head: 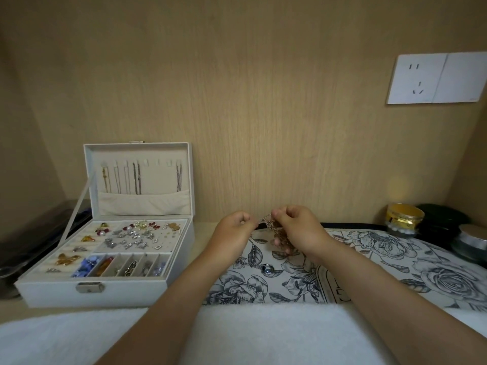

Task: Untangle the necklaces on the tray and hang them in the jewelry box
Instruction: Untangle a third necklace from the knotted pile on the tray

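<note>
Both hands are raised over the floral tray [395, 259]. My right hand [297, 230] pinches a bunched, tangled gold necklace [275, 227] between thumb and fingers. My left hand [234, 233] pinches the chain's other end just to the left. Another necklace with a blue ring pendant [267, 268] lies on the tray below the hands. The white jewelry box [110, 233] stands open at the left, with several chains hanging from hooks in its lid [137, 177].
Earrings and brooches fill the box's lower compartments [126, 246]. A gold-lidded jar [403, 218], a dark pot [442, 219] and a silver jar [471, 243] stand at the right. A white towel [250, 335] covers the front edge. A wooden wall with a socket [434, 79] is behind.
</note>
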A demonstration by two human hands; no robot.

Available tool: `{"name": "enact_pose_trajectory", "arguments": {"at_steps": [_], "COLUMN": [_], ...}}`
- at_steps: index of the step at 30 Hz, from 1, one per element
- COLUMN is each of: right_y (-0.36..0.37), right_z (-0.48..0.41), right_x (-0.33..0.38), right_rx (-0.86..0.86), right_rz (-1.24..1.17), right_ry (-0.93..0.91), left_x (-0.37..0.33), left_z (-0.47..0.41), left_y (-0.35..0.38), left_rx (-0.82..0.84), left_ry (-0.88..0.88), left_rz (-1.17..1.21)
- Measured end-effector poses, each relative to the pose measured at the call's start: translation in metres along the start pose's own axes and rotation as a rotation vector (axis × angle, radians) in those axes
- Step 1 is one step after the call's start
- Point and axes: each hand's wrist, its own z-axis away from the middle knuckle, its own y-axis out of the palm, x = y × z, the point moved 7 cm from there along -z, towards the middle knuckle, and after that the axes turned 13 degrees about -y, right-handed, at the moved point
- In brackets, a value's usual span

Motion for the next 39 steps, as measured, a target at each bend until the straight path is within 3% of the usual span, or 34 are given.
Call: {"name": "enact_pose_trajectory", "arguments": {"at_steps": [5,8,10,13,15,21,27,35,39], "right_y": [0.006,0.003,-0.002,-0.006,-0.006,-0.016,-0.026,-0.020,-0.013], "right_z": [0.003,0.003,0.001,0.000,0.001,-0.006,-0.005,-0.006,-0.007], "right_x": [0.006,0.005,0.006,0.005,0.001,-0.006,-0.016,-0.007,-0.001], "right_rx": [0.026,0.045,0.060,0.162,0.240,0.229,0.350,0.299,0.315], "right_rz": [-0.128,-0.043,0.069,0.236,0.289,0.431,0.605,1.021,1.040], "right_ry": [0.028,0.016,-0.018,-0.065,-0.062,-0.118,-0.102,-0.268,-0.342], "left_x": [0.006,0.012,0.009,-0.004,-0.005,0.012,0.022,0.021,0.018], "left_z": [-0.004,-0.005,-0.003,0.005,0.005,-0.004,-0.012,-0.014,-0.013], "left_y": [-0.007,-0.008,-0.010,-0.016,-0.018,-0.016,-0.018,-0.014,-0.011], "left_rx": [-0.028,0.012,-0.032,-0.248,-0.299,-0.261,-0.222,-0.167,-0.185], "left_ry": [-0.024,-0.065,-0.009,0.233,0.285,0.225,0.189,0.272,0.387], "left_rz": [-0.007,-0.009,-0.190,-0.685,-0.779,-0.901,-0.974,-0.782,-0.834]}}
